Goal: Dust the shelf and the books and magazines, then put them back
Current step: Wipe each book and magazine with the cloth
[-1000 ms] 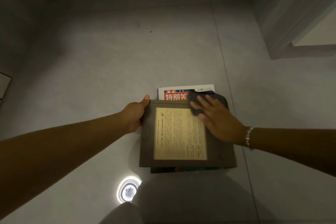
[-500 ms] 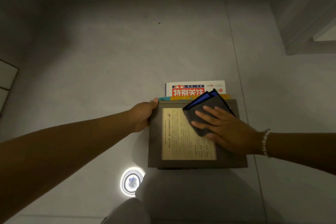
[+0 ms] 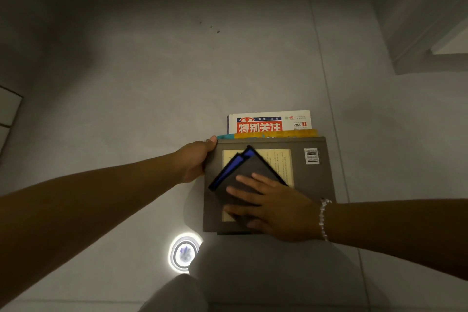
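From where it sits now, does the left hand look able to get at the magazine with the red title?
Probably yes. The left hand grips the brown book's left edge, and the magazine pokes out just beyond with its top strip uncovered. It would have to let go first.

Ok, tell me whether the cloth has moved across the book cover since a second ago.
Yes. The cloth has slid from the cover's far right corner toward its left and near side, uncovering the barcode. The right hand presses it flat on the book.
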